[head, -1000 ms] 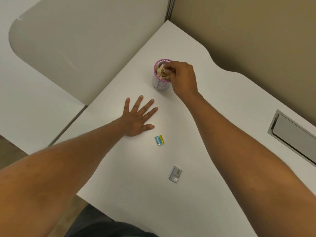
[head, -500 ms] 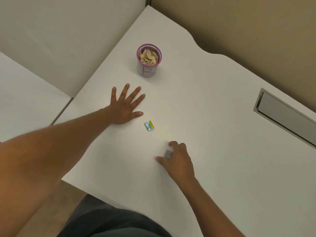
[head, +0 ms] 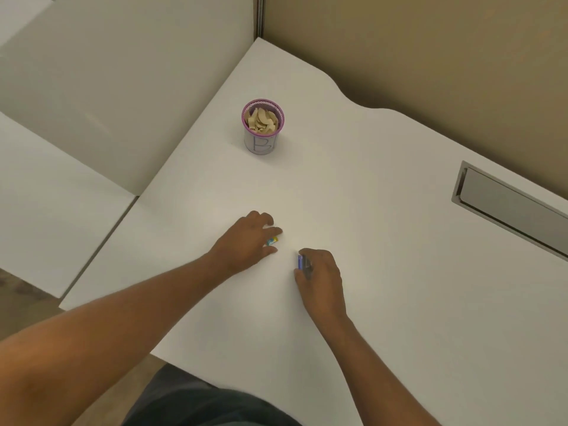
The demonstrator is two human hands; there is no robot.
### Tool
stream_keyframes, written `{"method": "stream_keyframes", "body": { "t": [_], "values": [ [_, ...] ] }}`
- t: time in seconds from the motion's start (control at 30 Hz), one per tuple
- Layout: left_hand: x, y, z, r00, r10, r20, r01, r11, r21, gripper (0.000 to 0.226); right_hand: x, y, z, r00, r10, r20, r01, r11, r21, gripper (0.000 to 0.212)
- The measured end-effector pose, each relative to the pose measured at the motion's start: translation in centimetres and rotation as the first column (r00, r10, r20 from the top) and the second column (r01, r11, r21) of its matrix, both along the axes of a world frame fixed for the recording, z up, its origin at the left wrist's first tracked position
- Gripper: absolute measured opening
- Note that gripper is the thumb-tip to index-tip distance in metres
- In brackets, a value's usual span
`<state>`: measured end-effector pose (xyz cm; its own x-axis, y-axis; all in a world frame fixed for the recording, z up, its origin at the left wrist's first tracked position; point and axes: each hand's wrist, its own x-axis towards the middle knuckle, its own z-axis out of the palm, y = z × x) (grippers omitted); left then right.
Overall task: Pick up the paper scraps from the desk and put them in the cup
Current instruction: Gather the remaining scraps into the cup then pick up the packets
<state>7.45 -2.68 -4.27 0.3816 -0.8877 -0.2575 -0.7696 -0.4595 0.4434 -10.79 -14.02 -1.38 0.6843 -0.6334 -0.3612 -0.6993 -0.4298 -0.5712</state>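
Observation:
A purple-rimmed white cup (head: 263, 142) marked with a letter B stands at the far middle of the white desk (head: 384, 272), filled with beige paper scraps (head: 263, 120). My left hand (head: 246, 241) lies over a small blue-and-yellow scrap (head: 272, 241), fingers closing around it on the desk. To its right, my right hand (head: 321, 276) pinches a small blue-grey scrap (head: 302, 262) on edge between thumb and fingers, just above the desk surface.
A metal cable-tray flap (head: 510, 207) is set into the desk at the right. Tan and white partition walls (head: 430, 50) border the desk's far side. A neighbouring desk surface (head: 46, 216) lies to the left across a gap.
My left hand slid from lying flat onto the blue-and-yellow scrap and curled over it. My right hand has tipped the blue-grey scrap up off the desk in a pinch.

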Motion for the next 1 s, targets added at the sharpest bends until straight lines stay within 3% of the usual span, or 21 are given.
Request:
{"method": "stream_keyframes", "body": {
  "t": [0.13,0.2,0.33,0.43,0.5,0.57,0.67,0.83,1.0],
  "values": [
    [0.6,-1.1,1.1,0.995,0.073,-0.071,-0.078,0.994,-0.071,0.034,0.3,0.2,0.0,0.997,-0.038,0.066,0.037,0.999,0.025,0.042],
    [2.1,-1.6,2.6,0.986,0.157,-0.064,-0.167,0.965,-0.202,0.031,0.5,0.4,-0.1,0.993,-0.064,0.097,0.060,0.997,0.050,0.041],
    [7.1,-3.8,6.5,0.911,0.409,-0.063,-0.383,0.777,-0.500,0.020,1.3,0.6,0.0,0.983,-0.108,0.147,0.091,0.989,0.120,0.026],
    [11.3,-5.7,8.2,0.840,0.534,-0.090,-0.485,0.667,-0.566,0.017,2.2,0.4,0.3,0.970,-0.153,0.187,0.126,0.981,0.148,0.026],
    [13.5,-6.7,8.2,0.829,0.558,-0.049,-0.497,0.693,-0.521,0.020,3.1,-0.1,0.7,0.959,-0.172,0.224,0.138,0.977,0.161,0.025],
    [14.9,-7.4,7.6,0.853,0.520,0.037,-0.454,0.776,-0.438,0.024,4.4,-0.9,1.4,0.943,-0.189,0.273,0.146,0.975,0.168,0.023],
    [15.8,-7.2,6.4,0.900,0.345,0.267,-0.254,0.912,-0.322,0.031,7.4,-3.1,3.0,0.913,-0.175,0.369,0.137,0.982,0.128,0.024],
    [14.6,-5.7,4.2,0.873,0.271,0.406,-0.109,0.919,-0.379,0.038,15.7,-7.7,6.1,0.876,-0.028,0.481,0.067,0.996,-0.065,0.025],
    [13.1,-4.7,2.7,0.850,0.291,0.439,-0.105,0.911,-0.399,0.050,23.7,-9.8,7.2,0.870,0.271,0.411,-0.141,0.937,-0.320,0.020]
  ]
}}
